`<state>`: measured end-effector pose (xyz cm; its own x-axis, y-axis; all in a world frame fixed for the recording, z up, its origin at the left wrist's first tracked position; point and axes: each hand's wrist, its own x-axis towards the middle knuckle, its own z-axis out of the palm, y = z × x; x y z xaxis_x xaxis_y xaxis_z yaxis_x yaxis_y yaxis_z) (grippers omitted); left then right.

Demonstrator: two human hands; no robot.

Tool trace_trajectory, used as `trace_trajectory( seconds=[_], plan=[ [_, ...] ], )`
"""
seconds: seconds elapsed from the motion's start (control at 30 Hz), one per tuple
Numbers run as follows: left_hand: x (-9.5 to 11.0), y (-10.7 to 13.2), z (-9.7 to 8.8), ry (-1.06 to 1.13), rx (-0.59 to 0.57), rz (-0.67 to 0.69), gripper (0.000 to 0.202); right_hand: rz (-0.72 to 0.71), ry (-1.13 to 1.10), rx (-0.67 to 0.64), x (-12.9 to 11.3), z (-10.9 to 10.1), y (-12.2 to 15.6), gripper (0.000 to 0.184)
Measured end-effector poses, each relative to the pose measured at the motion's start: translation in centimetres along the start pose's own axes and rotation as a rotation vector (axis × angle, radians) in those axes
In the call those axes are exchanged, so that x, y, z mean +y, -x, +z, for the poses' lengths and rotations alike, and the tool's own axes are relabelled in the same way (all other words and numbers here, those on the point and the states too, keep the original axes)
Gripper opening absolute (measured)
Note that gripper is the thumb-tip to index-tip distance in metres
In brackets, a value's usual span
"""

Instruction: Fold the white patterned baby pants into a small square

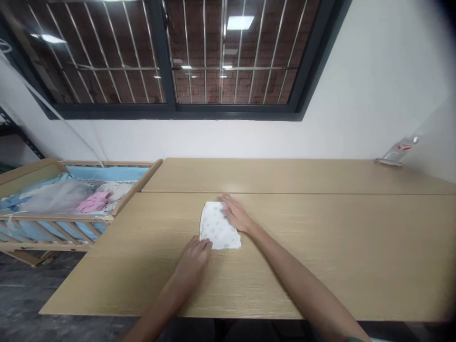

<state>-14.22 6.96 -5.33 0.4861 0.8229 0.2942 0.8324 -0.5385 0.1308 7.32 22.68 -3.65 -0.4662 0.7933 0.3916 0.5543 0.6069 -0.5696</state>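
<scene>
A small white cloth [218, 230] with a fine green print lies folded on the wooden table [320, 247]. Its left side is curved and its lower right edge looks uneven. At the cloth's lower left corner, my left hand [195, 256] has its fingers drawn together on the edge; the exact grip is partly hidden. My right hand [236, 213] lies across the upper right edge with its fingers stretched out, covering part of the cloth.
A wooden crib [71, 218] with blue lining stands at the left, holding bedding and a pink cloth [93, 202]. A clear plastic packet [397, 151] rests at the table's back right corner. Behind the table are a white wall and a barred window [231, 111].
</scene>
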Motion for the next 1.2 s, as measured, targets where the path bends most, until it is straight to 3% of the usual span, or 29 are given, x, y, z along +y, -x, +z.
trace_trajectory(
  seconds=[0.07, 0.13, 0.2, 0.33, 0.43, 0.5, 0.6, 0.7, 0.83, 1.0, 1.1, 1.2],
  plan=[
    [-1.5, -0.8, -0.9, 0.052, -0.051, 0.074, 0.032, 0.030, -0.119, 0.148, -0.1, -0.3, 0.1, 0.050],
    [-2.4, -1.6, -1.7, 0.079, -0.093, 0.106, 0.028, 0.076, -0.286, 0.172, -0.3, -0.9, 0.3, 0.048],
    [-3.0, -2.7, -2.6, 0.153, -0.133, 0.071, 0.023, 0.124, -0.474, 0.030, -0.8, -2.0, 0.7, 0.052],
    [-4.5, -5.5, -4.3, 0.357, -0.179, -0.072, 0.016, 0.143, -0.660, -0.461, -1.6, -4.6, 1.8, 0.055],
    [-6.1, -7.9, -5.0, 0.432, -0.163, -0.129, 0.022, 0.142, -0.630, -0.595, -1.7, -5.6, 2.4, 0.087],
    [-7.0, -9.3, -4.9, 0.491, -0.142, -0.145, 0.023, 0.170, -0.592, -0.523, -1.6, -5.3, 2.5, 0.086],
    [-7.8, -10.4, -4.1, 0.582, -0.090, -0.175, 0.029, 0.196, -0.652, -0.336, -1.2, -3.9, 2.2, 0.060],
    [-8.2, -10.2, -3.0, 0.688, -0.071, -0.197, 0.038, 0.238, -0.725, -0.124, -0.6, -2.1, 1.6, 0.053],
    [-8.3, -9.4, -1.3, 0.813, -0.028, -0.238, 0.059, 0.302, -0.583, 0.089, 0.1, -0.1, 1.1, 0.048],
    [-7.8, -9.7, 0.5, 0.624, 0.072, -0.346, 0.054, 0.337, -0.261, 0.301, 0.9, 1.7, 0.9, 0.032],
    [-7.4, -9.9, 0.7, 0.488, 0.078, -0.376, 0.039, 0.371, -0.134, 0.375, 1.4, 2.3, 0.8, 0.043],
    [-7.1, -9.7, 0.4, 0.382, 0.074, -0.385, 0.036, 0.380, -0.055, 0.395, 1.0, 2.1, 1.0, 0.049]
  ],
)
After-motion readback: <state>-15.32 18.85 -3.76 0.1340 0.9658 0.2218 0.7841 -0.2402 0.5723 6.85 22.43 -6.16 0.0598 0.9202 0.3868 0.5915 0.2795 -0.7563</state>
